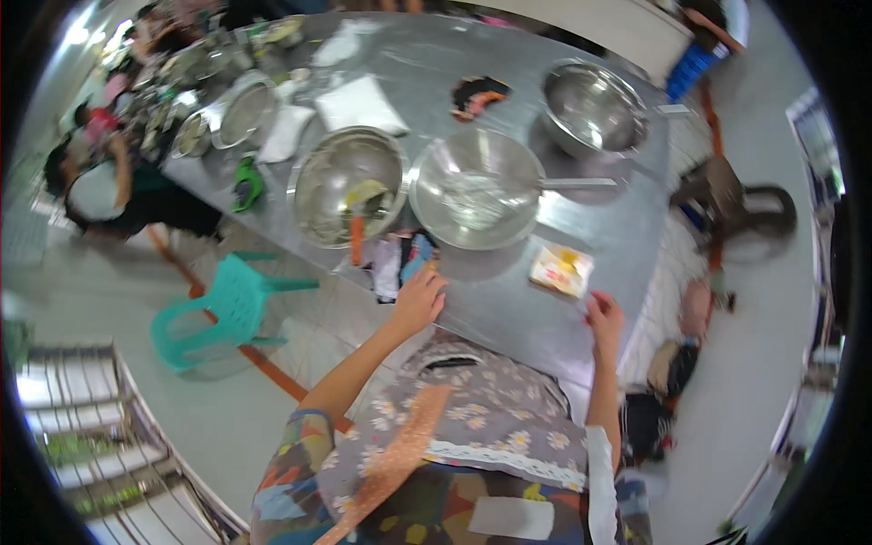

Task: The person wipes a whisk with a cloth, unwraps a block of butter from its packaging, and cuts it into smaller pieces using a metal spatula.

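My left hand (421, 300) is at the table's front edge with its fingers curled at the right side of a folded patchwork cloth (389, 270), seeming to pinch its edge. The cloth is white, blue and dark, and it lies partly over the edge. To the right, my right hand (605, 322) hovers by the table edge, fingers loosely bent and apart, holding nothing I can see. Just beyond it lies a small white and yellow packet (561, 270). Past the cloth stands a steel bowl (313, 177) with creamy residue and an orange-handled spatula (357, 238).
A wide bowl (427, 213) holds a whisk (577, 183); a deeper steel bowl (581, 136) stands behind it. White packs (363, 104), a green object (246, 184) and a dark-orange cloth (477, 96) lie on the steel table. A teal chair (227, 304) is at left; people are beyond.
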Available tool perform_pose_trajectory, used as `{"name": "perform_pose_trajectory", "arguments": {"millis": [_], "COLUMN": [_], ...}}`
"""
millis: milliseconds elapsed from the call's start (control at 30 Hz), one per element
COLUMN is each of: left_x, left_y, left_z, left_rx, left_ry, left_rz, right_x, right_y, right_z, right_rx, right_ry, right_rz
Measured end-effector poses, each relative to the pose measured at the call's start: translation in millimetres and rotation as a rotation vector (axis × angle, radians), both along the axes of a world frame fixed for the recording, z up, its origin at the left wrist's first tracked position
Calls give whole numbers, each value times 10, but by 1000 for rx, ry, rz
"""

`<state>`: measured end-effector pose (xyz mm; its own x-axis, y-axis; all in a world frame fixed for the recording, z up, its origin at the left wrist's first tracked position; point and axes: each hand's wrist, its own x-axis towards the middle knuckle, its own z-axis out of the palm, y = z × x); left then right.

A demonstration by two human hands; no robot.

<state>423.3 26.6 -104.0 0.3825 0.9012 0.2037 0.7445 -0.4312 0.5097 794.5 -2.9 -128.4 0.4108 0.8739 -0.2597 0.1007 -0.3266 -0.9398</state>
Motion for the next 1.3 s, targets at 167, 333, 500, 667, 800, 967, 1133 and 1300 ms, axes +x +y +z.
{"name": "perform_pose_trajectory", "arguments": {"millis": [167, 333, 500, 667, 800, 967, 1133, 1300], "left_x": [765, 1444, 1731, 1816, 1784, 1632, 1553, 1495], "left_y": [68, 359, 591, 698, 676, 563, 443, 219], "left_z": [-165, -236, -298, -364, -325, -207, -80, -74], "left_rx": [-329, -366, -313, -421, -394, -241, -52, -20], "left_ry": [-263, -344, -255, -157, -183, -253, -211, -118], "left_rz": [-25, 71, 105, 96, 29, -115, -298, -354], "right_x": [-164, -298, -352, -299, -261, -169, -111, -144], "right_y": [259, 338, 450, 495, 439, 261, 69, -185], "right_z": [-254, -25, 15, -47, 17, 104, 142, 173], "right_rx": [-26, -75, -153, -167, -145, 47, 56, 53], "right_ry": [-268, -416, -523, -502, -486, -443, -385, -395], "right_rz": [12, -53, -18, 34, 101, 199, 277, 325]}}
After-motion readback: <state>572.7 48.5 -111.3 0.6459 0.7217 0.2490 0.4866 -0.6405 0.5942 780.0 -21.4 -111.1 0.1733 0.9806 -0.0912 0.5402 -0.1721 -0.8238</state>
